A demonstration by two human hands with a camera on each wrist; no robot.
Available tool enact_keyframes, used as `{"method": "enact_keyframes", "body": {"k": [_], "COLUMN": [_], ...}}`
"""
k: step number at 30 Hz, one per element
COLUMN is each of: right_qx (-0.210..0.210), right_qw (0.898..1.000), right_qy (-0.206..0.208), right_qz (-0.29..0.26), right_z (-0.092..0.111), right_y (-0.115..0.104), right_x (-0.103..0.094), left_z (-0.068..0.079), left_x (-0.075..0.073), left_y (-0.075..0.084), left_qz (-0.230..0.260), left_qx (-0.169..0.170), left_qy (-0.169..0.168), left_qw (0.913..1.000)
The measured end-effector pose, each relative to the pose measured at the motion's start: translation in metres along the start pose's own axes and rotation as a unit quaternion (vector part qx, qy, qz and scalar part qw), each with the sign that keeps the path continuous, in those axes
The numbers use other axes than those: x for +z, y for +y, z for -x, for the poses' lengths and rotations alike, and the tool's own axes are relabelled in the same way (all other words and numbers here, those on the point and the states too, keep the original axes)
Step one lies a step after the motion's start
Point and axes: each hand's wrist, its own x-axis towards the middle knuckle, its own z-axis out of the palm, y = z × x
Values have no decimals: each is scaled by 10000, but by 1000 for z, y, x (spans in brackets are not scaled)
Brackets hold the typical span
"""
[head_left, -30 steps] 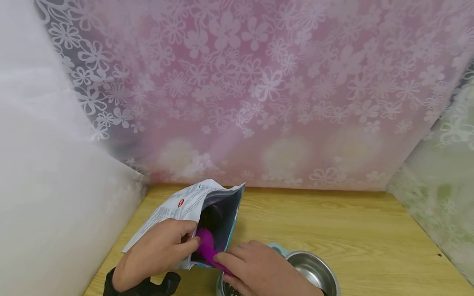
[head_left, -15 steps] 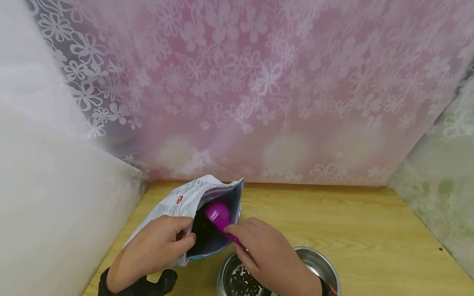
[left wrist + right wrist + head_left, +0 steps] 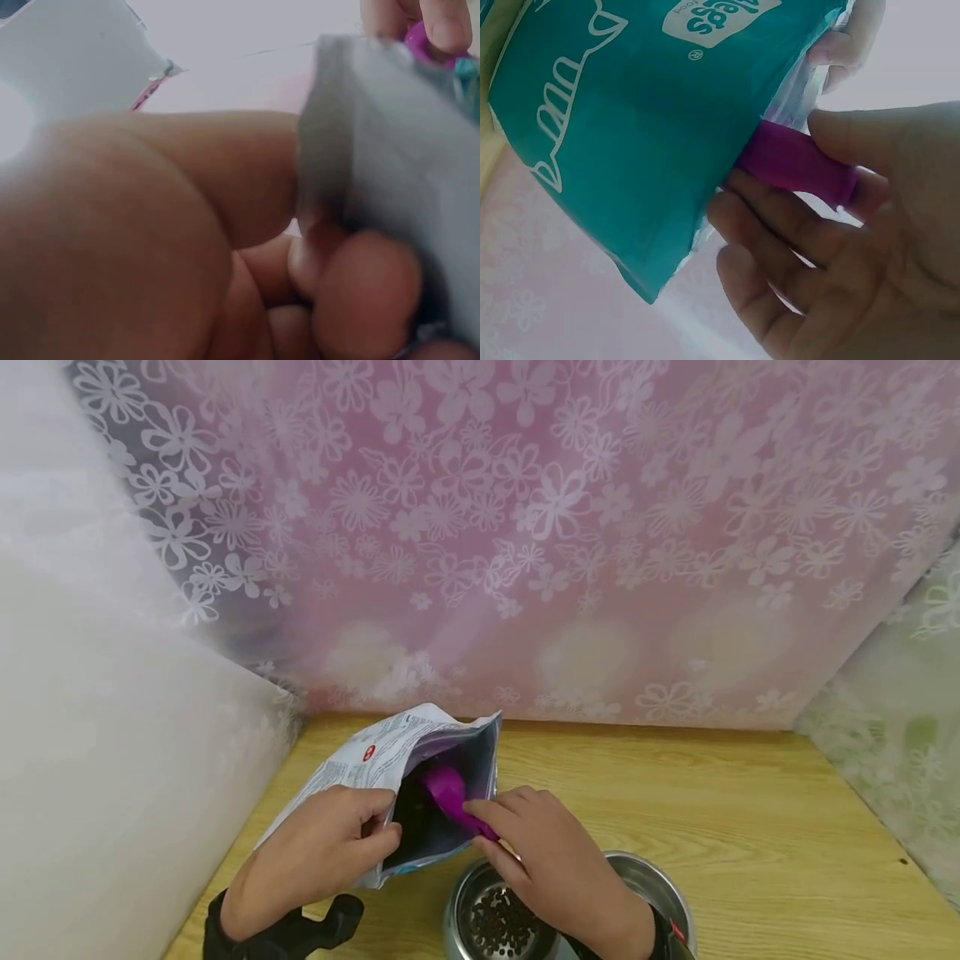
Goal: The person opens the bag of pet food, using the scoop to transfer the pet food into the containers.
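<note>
A pet food bag (image 3: 360,760), pale with print on one face and teal on the other (image 3: 645,135), lies tilted with its mouth gaping. My left hand (image 3: 330,835) pinches the near edge of that mouth between thumb and fingers, as the left wrist view also shows. The handle of a purple scoop (image 3: 448,792) is held in my right hand (image 3: 555,860); its head is inside the bag, over dark contents. Just below the right hand is a steel bowl (image 3: 457,918) with dark brown kibble (image 3: 501,920) in it.
A second steel bowl (image 3: 652,881) adjoins the first, partly hidden by the right forearm. Both stand on a wood-grain table (image 3: 735,810). A pink floral sheet (image 3: 525,568) hangs behind, with a white panel (image 3: 112,735) at left and a greenish sheet (image 3: 915,760) at right.
The scoop has moved up and right within the bag's mouth, its head turning, with the right hand along. The kibble bowl is now uncovered. The left hand keeps its grip on the bag.
</note>
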Motion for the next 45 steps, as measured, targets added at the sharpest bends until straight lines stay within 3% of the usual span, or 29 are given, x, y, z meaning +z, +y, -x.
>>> {"method": "enact_keyframes", "body": {"k": [9, 19, 23, 29, 35, 45], "right_qx": [-186, 21, 249, 610, 1148, 1563], "right_qw": [9992, 9910, 9764, 9415, 9314, 8967], "right_qy": [-268, -436, -518, -497, -155, 548], "right_qz": [-227, -1266, -2080, -3278, -3451, -4104], "right_z": [2, 0, 1, -1, 0, 2], "right_y": [2, 3, 3, 3, 9, 19], "right_x": [-4, -8, -11, -15, -19, -24], "left_z": [-4, -3, -2, -2, -2, -2], "left_x": [1, 1, 1, 1, 1, 0], "left_y": [1, 1, 1, 1, 1, 2], "left_qz": [-7, -115, -100, -134, -156, -156], "left_qx": [-19, -55, -67, -88, -98, -92], "left_qy": [-51, -18, -25, -16, -37, -71], "left_qw": [10000, 9999, 9999, 9999, 9998, 9998]}}
